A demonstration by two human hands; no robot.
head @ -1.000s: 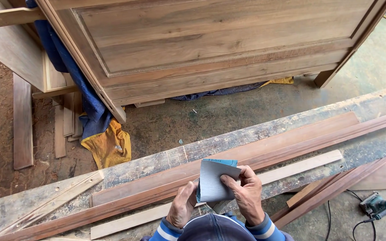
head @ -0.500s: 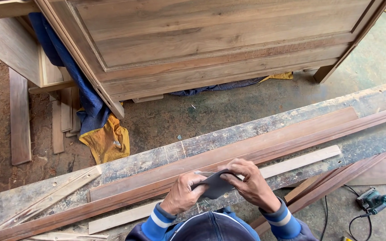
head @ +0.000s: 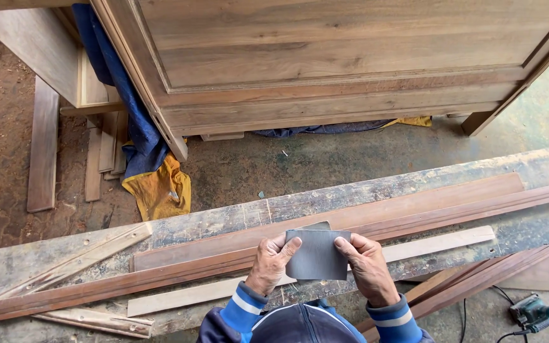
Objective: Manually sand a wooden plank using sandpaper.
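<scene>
Grey sandpaper (head: 318, 255) is pinched at both edges by left hand (head: 271, 265) and right hand (head: 368, 269), folded above the moulding (head: 414, 219); pressing it on seems next.

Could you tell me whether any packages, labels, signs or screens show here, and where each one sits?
None in view: no package, label, sign or screen shows.
Nearest thing: a plain grey sandpaper sheet, rectangular and folded, held between left hand and right hand above the workbench; its visible face is bare.

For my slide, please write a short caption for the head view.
Both hands, left hand and right hand, hold a grey sandpaper sheet over long reddish moulding on a workbench.
</scene>
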